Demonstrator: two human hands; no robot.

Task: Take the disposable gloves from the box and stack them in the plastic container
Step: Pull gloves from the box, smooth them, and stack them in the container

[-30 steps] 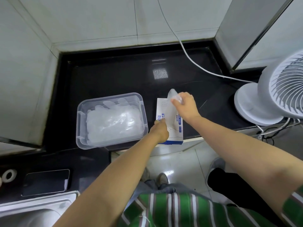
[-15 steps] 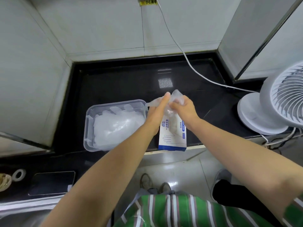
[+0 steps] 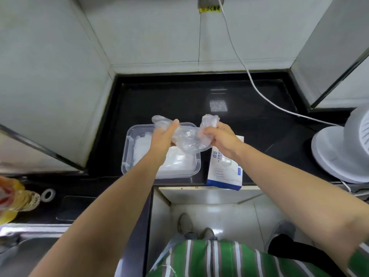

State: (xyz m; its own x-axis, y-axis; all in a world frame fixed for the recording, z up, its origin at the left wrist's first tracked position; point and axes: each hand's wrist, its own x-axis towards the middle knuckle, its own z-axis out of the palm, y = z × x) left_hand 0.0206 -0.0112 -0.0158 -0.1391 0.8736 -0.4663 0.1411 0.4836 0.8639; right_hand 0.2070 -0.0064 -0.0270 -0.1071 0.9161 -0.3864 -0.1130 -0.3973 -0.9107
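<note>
At mid-frame we hold one clear glove (image 3: 188,141) stretched out: our left hand (image 3: 162,137) pinches one end and our right hand (image 3: 222,136) grips the other, likely to spread it flat for stacking. It hangs over the plastic container (image 3: 127,148), already holding a white pile of gloves (image 3: 179,162), with the box (image 3: 224,172) just to its right on the dark surface (image 3: 179,100), near its front edge.

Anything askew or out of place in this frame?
The glove box juts slightly over the front edge of the counter. Otherwise nothing stands out: left hand and right hand hold a crumpled glove above the container.
</note>
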